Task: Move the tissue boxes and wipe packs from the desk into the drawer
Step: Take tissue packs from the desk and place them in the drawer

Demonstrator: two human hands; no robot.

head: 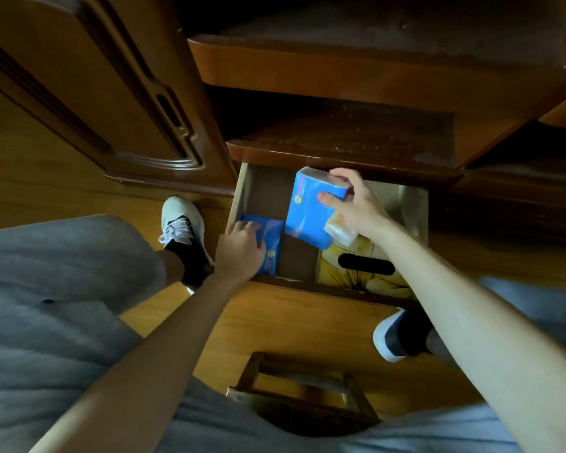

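We note stowing step under way. Left hand presses blue pack into drawer, near-left corner. Right hand grips blue box plus small wipe pack above drawer middle. Next: lower box into gap beside yellow box.

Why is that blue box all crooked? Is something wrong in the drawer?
Nothing is broken or spilled. The blue box is tilted only because the right hand holds it above the drawer. The left hand rests on a blue pack lying flat inside.
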